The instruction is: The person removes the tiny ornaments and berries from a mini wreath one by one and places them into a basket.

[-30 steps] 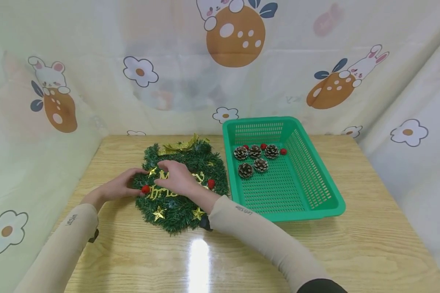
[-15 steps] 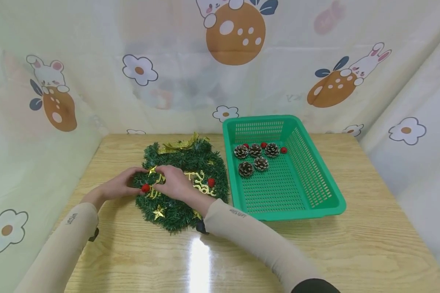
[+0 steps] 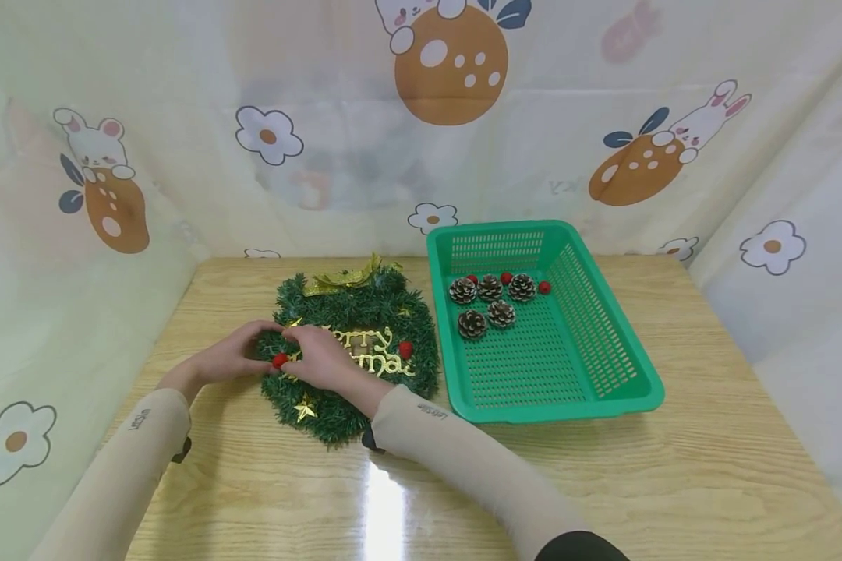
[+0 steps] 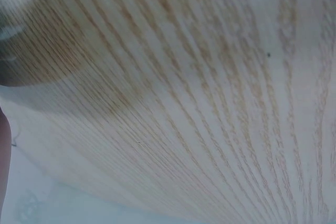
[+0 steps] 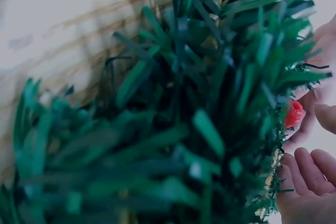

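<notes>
A green tinsel wreath (image 3: pixel 389 308) lies on the table with a gold bow (image 3: pixel 344 279), gold "Merry Christmas" lettering (image 3: pixel 386 364), a gold star (image 3: pixel 305 408) and a red ball (image 3: pixel 406 350) on its right side. At its left edge my left hand (image 3: pixel 235 354) holds the greenery between thumb and fingers, beside another red ball (image 3: pixel 281 361). My right hand (image 3: pixel 325 361) reaches across the lettering, thumb and forefinger apart, thumb tip right at that ball. In the right wrist view the red ball (image 5: pixel 294 114) sits among the fingers of both hands.
Right of the wreath stands a green plastic basket (image 3: pixel 554 413) holding several pinecones (image 3: pixel 501 314) and 3 red balls (image 3: pixel 544 287). A patterned curtain (image 3: pixel 351 179) hangs behind the wooden table (image 3: pixel 709 460). The left wrist view shows mostly tabletop (image 4: pixel 184 103).
My right hand has moved left over the wreath to the left red ball, uncovering more of the lettering. My left hand has stayed at the wreath's left edge.
</notes>
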`<state>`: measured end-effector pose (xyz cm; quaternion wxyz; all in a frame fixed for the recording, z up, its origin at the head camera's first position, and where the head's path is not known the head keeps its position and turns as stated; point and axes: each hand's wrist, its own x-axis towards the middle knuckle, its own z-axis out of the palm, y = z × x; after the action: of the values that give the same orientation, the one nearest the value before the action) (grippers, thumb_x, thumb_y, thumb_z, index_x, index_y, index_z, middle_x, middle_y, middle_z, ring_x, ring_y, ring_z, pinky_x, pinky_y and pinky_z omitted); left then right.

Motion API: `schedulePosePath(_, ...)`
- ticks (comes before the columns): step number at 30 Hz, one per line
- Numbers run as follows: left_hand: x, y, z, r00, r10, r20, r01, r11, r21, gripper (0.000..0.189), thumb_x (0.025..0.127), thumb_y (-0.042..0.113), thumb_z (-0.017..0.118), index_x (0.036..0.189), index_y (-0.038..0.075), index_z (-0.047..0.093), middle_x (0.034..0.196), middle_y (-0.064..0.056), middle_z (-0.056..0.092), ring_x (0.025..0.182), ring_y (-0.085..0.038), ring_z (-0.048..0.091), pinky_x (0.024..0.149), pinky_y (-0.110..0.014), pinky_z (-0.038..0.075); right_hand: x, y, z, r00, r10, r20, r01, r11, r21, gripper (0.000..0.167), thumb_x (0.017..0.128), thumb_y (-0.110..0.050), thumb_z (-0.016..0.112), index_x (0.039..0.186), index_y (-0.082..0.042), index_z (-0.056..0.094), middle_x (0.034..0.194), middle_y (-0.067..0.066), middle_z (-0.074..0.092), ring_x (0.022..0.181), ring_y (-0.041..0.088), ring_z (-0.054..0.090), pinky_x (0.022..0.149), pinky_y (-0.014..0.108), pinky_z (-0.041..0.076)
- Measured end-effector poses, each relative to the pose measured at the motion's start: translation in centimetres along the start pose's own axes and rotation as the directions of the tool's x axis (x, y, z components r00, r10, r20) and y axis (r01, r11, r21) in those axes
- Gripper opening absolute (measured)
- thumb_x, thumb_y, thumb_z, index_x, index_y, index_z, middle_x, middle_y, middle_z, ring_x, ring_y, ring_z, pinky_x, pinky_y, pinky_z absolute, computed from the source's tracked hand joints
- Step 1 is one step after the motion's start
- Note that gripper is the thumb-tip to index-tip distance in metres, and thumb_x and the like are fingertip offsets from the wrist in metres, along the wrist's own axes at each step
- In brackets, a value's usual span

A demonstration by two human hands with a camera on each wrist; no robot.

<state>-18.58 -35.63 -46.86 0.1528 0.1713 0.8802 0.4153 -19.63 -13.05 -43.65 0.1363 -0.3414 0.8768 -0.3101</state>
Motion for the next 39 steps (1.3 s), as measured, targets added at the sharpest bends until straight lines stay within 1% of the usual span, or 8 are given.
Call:
schedulePosePath(5,-0.1,0.3,0.0,1.000,0.016,0.002,-0.016,1.000,-0.011,0.067,0.088,0.015,0.075,0.141,-0.002,0.039,0.142,-0.022,0.040,0.134,-0.043,0.033,0.109,-0.063,0.028,0.3,0.1,0.5,1.000,-0.011,0.000,0.011,1.000,-0.025,0.053,0.091,-0.023,0.071,0.139,-0.009,0.054,0.135,0.002,0.058,0.123,0.013,0.053,0.100,0.022,0.045)
schedulePosePath(9,-0.2,0.5,-0.1,1.000,0.004,0.008,-0.003,1.000,-0.023,0.066,0.088,0.015,0.074,0.142,-0.002,0.039,0.143,-0.023,0.039,0.134,-0.043,0.032,0.109,-0.064,0.027,0.5,0.2,0.8,1.000,-0.030,0.006,0.030,0.998,-0.062,0.051,0.092,-0.023,0.070,0.138,-0.009,0.054,0.134,0.002,0.059,0.123,0.014,0.054,0.101,0.023,0.044)
schedulePosePath(15,-0.2,0.3,0.0,1.000,-0.001,0.012,0.001,0.999,-0.038,0.066,0.088,0.013,0.074,0.142,-0.002,0.038,0.143,-0.023,0.038,0.135,-0.044,0.031,0.109,-0.064,0.027,0.5,0.1,0.9,0.998,-0.063,0.001,0.063,0.993,-0.100,0.048,0.092,-0.023,0.070,0.136,-0.009,0.056,0.131,0.002,0.061,0.121,0.014,0.055,0.102,0.023,0.043)
schedulePosePath(21,-0.1,0.0,0.0,1.000,0.005,0.015,-0.004,0.999,-0.036,0.067,0.088,0.013,0.074,0.142,-0.002,0.037,0.143,-0.023,0.038,0.135,-0.043,0.032,0.108,-0.063,0.029,0.7,0.0,1.2,0.996,-0.092,-0.009,0.090,0.985,-0.147,0.044,0.092,-0.022,0.069,0.133,-0.009,0.058,0.128,0.002,0.063,0.117,0.012,0.058,0.099,0.020,0.045)
schedulePosePath(25,0.0,-0.1,-0.1,1.000,0.006,0.015,-0.005,0.999,-0.032,0.067,0.088,0.014,0.074,0.142,-0.002,0.037,0.144,-0.023,0.037,0.134,-0.043,0.033,0.108,-0.062,0.030,0.9,0.1,1.4,0.996,-0.092,-0.016,0.089,0.985,-0.145,0.042,0.093,-0.021,0.069,0.132,-0.009,0.059,0.128,0.001,0.063,0.117,0.012,0.058,0.098,0.019,0.044)
schedulePosePath(31,0.0,0.0,-0.1,1.000,0.007,0.016,-0.007,0.999,-0.033,0.068,0.088,0.014,0.074,0.142,-0.003,0.037,0.143,-0.025,0.038,0.134,-0.044,0.032,0.108,-0.063,0.028,1.0,0.2,1.7,0.996,-0.086,-0.029,0.080,0.985,-0.150,0.039,0.093,-0.019,0.068,0.131,-0.011,0.061,0.128,0.000,0.063,0.117,0.011,0.057,0.099,0.019,0.044)
schedulePosePath(35,0.0,-0.1,-0.1,1.000,0.002,0.017,-0.002,0.999,-0.036,0.068,0.088,0.014,0.074,0.142,-0.003,0.037,0.144,-0.025,0.037,0.135,-0.044,0.032,0.108,-0.063,0.029,1.1,0.2,2.0,0.996,-0.090,-0.028,0.084,0.982,-0.167,0.037,0.094,-0.018,0.067,0.130,-0.013,0.063,0.124,-0.002,0.065,0.114,0.011,0.058,0.096,0.019,0.046)
schedulePosePath(39,0.0,-0.2,-0.1,1.000,-0.003,0.010,0.003,0.999,-0.033,0.068,0.088,0.014,0.074,0.142,-0.002,0.038,0.145,-0.025,0.036,0.136,-0.045,0.029,0.109,-0.064,0.026,1.2,0.1,2.1,0.995,-0.091,-0.033,0.084,0.981,-0.173,0.034,0.094,-0.017,0.066,0.128,-0.014,0.064,0.120,-0.003,0.066,0.111,0.011,0.059,0.093,0.018,0.047)
